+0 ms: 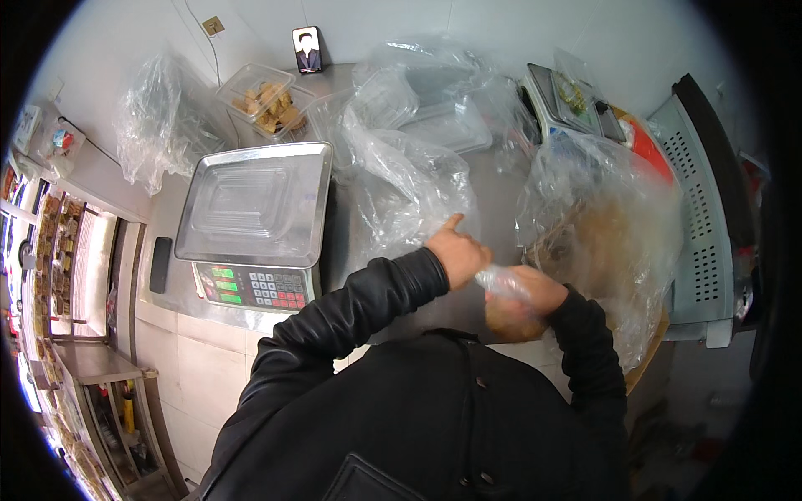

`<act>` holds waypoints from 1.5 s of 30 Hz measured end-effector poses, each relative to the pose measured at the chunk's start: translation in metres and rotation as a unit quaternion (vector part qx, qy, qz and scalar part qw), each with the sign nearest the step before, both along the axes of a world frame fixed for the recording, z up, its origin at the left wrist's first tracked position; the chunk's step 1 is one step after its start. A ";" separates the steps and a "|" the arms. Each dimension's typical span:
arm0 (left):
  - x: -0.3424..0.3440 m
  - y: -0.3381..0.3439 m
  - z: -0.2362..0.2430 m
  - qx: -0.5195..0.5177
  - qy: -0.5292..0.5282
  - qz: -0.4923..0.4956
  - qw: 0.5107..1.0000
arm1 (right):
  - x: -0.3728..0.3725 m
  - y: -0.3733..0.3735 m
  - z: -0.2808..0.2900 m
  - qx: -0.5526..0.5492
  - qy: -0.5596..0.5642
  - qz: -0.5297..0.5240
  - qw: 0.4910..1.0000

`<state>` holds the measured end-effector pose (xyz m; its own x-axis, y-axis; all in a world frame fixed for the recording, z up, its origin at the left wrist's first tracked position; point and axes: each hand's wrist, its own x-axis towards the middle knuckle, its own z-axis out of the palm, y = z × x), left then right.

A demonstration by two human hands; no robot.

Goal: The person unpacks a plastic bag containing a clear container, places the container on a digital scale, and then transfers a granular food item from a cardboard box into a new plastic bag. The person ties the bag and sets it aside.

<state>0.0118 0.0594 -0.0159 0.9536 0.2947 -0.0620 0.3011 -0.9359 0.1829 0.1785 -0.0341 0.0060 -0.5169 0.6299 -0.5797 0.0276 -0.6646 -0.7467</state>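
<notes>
Both hands meet in front of my chest, over the near edge of the metal table. My left hand (458, 257) is closed at one end of a bunched clear plastic bag (504, 282), with a finger sticking out. Around the other part of that bag, my right hand (539, 288) is wrapped. Below the right hand a tan, blurred patch shows; I cannot make out whether it is the bag's contents. Just beyond the left hand lies a heap of crumpled clear plastic bags (401, 179). To the right of my right hand, a large clear bag (618, 225) holds brownish contents.
A digital scale (259, 284) bears a clear plastic tray (242, 204) on its pan, with a black phone (160, 265) beside it. Behind stand a tub of brown food pieces (271, 108) and a propped phone (307, 50). A perforated metal appliance (697, 209) bounds the right.
</notes>
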 end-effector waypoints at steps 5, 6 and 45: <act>-0.015 0.020 -0.013 0.042 -0.146 0.101 0.983 | 0.013 -0.007 0.023 0.025 0.041 -0.114 0.992; -0.019 0.024 -0.012 0.048 -0.159 0.115 0.979 | 0.016 -0.010 0.029 0.113 -0.047 -0.087 0.989; -0.035 0.001 -0.026 -0.316 -0.039 0.024 0.948 | 0.041 -0.011 0.029 0.144 0.082 -0.185 0.969</act>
<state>-0.0235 0.0599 -0.0418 0.9491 0.2645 -0.1712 0.3030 -0.6174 0.7260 0.2194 -0.0450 0.0347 -0.2944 0.9133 -0.2813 -0.3070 -0.3691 -0.8772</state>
